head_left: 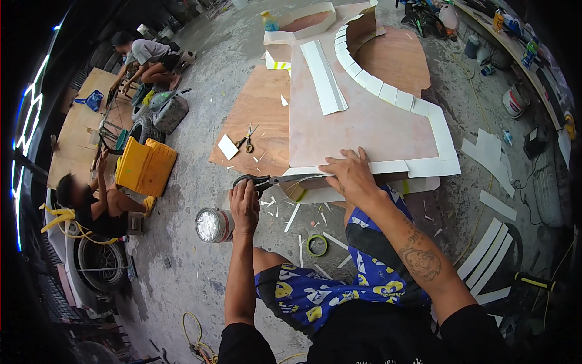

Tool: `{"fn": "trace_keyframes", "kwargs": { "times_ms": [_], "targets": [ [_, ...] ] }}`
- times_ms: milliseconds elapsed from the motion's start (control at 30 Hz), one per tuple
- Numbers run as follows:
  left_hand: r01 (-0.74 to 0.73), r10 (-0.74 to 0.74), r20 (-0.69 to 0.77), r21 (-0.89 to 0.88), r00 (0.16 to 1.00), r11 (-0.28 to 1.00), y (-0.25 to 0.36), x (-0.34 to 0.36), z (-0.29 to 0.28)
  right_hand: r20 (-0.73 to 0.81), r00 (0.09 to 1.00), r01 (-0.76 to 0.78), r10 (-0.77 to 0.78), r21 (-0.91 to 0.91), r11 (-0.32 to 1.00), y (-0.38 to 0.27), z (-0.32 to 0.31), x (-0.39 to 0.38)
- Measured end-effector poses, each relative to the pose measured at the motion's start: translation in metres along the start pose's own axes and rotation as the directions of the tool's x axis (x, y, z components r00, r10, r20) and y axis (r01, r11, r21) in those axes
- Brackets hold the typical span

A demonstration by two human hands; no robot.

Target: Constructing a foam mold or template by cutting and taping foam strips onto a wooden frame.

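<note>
My left hand (245, 206) grips black-handled scissors (262, 184), whose blades reach right along the near edge of a large pale panel (364, 136). My right hand (348, 173) rests with spread fingers on that edge, over its white strips (394, 168), beside the blade tips. More white strips (388, 91) line the panel's curved cutout, and a long white piece (321, 73) lies on top. Smaller scissors (247, 139) and a white card (228, 147) lie on the plywood (254, 103) to the left.
An open can (212, 224), green tape roll (317, 244) and paper scraps (485, 255) lie on the concrete floor. At left, two other people (145, 57) (91, 206) sit beside plywood, tyres and a yellow container (145, 167). A cluttered bench (521, 54) runs along the right.
</note>
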State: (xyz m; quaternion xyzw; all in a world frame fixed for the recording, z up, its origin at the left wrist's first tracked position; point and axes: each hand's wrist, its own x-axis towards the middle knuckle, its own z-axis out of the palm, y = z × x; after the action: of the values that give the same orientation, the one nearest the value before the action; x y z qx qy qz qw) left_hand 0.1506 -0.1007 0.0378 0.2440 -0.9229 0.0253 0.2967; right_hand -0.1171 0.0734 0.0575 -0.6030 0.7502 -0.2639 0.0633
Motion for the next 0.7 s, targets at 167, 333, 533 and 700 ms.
{"fn": "trace_keyframes", "kwargs": {
  "times_ms": [167, 333, 533, 700],
  "targets": [
    [-0.01, 0.01, -0.007, 0.001, 1.0, 1.0, 0.0, 0.001, 0.0, 0.013, 1.0, -0.002, 0.002, -0.005, 1.0, 0.0, 0.0, 0.0],
    [-0.035, 0.035, -0.032, -0.006, 0.999, 0.999, 0.001, 0.004, -0.001, 0.011, 1.0, -0.008, 0.008, -0.009, 1.0, 0.0, 0.002, -0.001],
    [0.013, -0.012, 0.009, -0.026, 1.0, 1.0, -0.001, -0.001, 0.001, -0.036, 0.999, 0.034, -0.034, -0.006, 0.999, 0.003, 0.003, -0.001],
    [0.241, -0.301, -0.223, -0.26, 0.927, 0.935, -0.008, -0.044, -0.008, 0.018, 1.0, 0.013, -0.013, 0.004, 1.0, 0.002, -0.002, 0.001]
  ]
}}
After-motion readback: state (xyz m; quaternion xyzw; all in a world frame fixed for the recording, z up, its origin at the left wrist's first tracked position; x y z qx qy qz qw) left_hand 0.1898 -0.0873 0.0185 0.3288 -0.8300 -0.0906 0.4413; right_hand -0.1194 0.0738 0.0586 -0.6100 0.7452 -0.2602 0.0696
